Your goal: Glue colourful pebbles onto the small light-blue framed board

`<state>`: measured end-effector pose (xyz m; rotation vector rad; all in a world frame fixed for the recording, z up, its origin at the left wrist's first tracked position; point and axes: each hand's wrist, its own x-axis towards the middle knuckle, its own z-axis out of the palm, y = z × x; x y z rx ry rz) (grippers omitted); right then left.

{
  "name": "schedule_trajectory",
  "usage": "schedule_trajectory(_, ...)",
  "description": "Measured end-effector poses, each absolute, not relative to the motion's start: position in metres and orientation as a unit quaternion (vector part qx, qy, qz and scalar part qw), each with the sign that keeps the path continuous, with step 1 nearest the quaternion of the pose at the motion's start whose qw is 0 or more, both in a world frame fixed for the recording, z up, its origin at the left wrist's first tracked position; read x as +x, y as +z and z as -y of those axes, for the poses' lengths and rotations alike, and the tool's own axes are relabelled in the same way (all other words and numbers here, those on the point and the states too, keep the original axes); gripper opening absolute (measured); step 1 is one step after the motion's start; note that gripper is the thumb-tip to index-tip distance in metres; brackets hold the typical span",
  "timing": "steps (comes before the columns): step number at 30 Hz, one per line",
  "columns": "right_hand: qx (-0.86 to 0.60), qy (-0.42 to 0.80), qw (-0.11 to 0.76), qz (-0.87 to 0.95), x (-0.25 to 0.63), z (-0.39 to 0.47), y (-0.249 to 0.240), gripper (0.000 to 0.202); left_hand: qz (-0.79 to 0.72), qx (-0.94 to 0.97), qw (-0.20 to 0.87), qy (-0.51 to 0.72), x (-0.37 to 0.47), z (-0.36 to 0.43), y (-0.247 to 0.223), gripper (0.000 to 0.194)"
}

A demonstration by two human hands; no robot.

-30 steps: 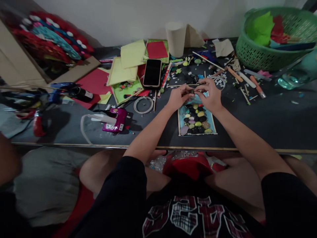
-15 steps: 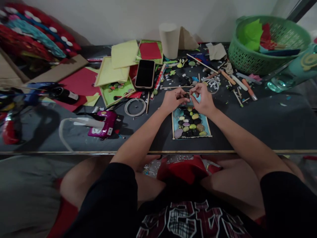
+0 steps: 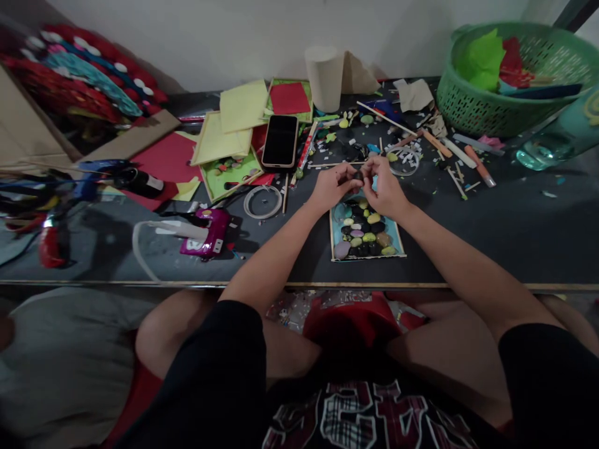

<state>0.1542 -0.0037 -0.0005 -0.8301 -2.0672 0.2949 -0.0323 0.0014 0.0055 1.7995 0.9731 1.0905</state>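
Observation:
My left hand (image 3: 333,186) pinches a small dark pebble (image 3: 358,176) above the top of a framed panel. Close against it, my right hand (image 3: 382,187) is closed at the fingertips; what it pinches is too small and hidden to name. Below both hands lies the light-blue panel (image 3: 397,244) with thin wooden edging. Rows of black, yellow-green, purple and brown pebbles (image 3: 359,234) cover much of it. The hands hide its upper end.
A phone (image 3: 279,142) lies by yellow and green framed panels (image 3: 230,174). Behind are a white cylinder (image 3: 324,80), scattered scraps and sticks. A green basket (image 3: 496,109) and a bottle (image 3: 543,149) stand right. A purple power adapter (image 3: 206,234) and glue gun (image 3: 100,171) lie left.
The whole view has shifted slightly, so things appear a little further right. My hands stay together over the panel, with the fingertips drawn closer around the dark pebble.

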Motion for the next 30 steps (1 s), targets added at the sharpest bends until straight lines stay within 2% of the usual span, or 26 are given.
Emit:
schedule_trajectory(7, -0.37, 0.127, 0.476, 0.788, 0.162, 0.005, 0.005, 0.049, -0.435, 0.746, 0.283, 0.418, -0.036, -0.003, 0.007, 0.03)
schedule_trajectory(12, -0.437, 0.119, 0.478, 0.752, 0.166, 0.003, 0.012, 0.048, -0.444, 0.81, 0.193, 0.332, -0.033, -0.002, 0.011, 0.018)
schedule_trajectory(17, -0.434, 0.142, 0.46, 0.761, 0.162, 0.006, 0.02, 0.054, -0.431, 0.834, 0.141, 0.313, -0.028, -0.004, 0.005, 0.025)
schedule_trajectory(21, -0.413, 0.136, 0.424, 0.794, 0.16, 0.003, 0.021, 0.047, -0.472, 0.806, 0.102, 0.343, -0.035, -0.007, 0.011, 0.03)
schedule_trajectory(24, -0.415, 0.139, 0.41, 0.8, 0.162, 0.0, 0.019, 0.035, -0.587, 0.709, 0.022, 0.389, -0.057, -0.008, 0.029, 0.028)
schedule_trajectory(27, -0.424, 0.137, 0.409, 0.797, 0.163, -0.001, 0.016, 0.027, -0.726, 0.576, -0.053, 0.371, -0.09, -0.015, 0.039, 0.052)
schedule_trajectory(30, -0.424, 0.133, 0.397, 0.803, 0.163, 0.0, 0.015, 0.021, -0.763, 0.534, -0.001, 0.364, -0.12, -0.037, 0.029, 0.053)
